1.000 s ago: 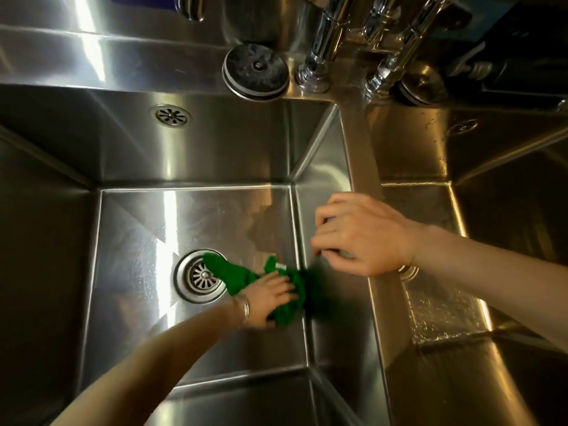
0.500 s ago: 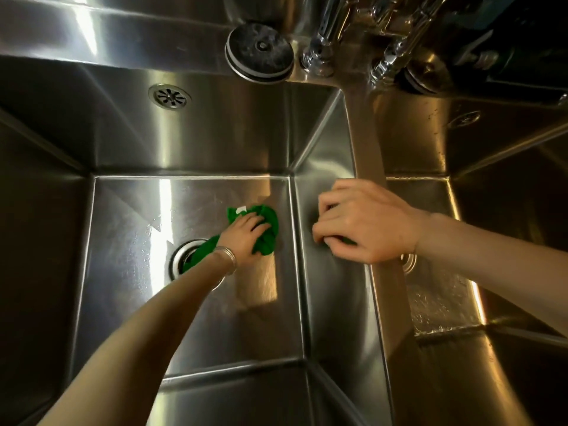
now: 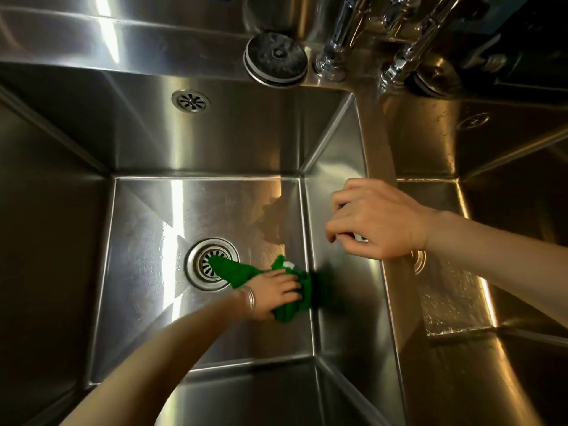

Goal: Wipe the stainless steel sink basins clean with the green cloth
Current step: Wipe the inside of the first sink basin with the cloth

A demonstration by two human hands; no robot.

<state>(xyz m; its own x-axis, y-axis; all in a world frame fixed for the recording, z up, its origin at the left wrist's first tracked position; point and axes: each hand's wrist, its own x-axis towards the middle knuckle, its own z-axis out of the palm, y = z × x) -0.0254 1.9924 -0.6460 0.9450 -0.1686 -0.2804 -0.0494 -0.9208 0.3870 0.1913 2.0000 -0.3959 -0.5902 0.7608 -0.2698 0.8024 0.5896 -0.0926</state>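
Note:
The green cloth (image 3: 235, 272) lies bunched on the floor of the left steel basin (image 3: 147, 272), against its right wall, with one tail reaching over the round drain (image 3: 201, 265). My left hand (image 3: 273, 293), bangles on the wrist, presses flat on the cloth. My right hand (image 3: 375, 222) hovers at the divider (image 3: 396, 318) between the two basins, fingers curled. A small white bit shows under those fingers; what it is stays unclear. The right basin (image 3: 455, 305) has water drops on its floor.
Chrome faucet pipes (image 3: 333, 53) rise at the back by the divider. A round drain plug (image 3: 275, 58) lies on the back ledge, with an overflow grate (image 3: 190, 101) in the left basin's back wall below it. Dark items sit at the far right back.
My left hand swept the cloth from the basin's right wall toward the back, then returned it to the right wall beside the drain. The right hand stayed at the divider.

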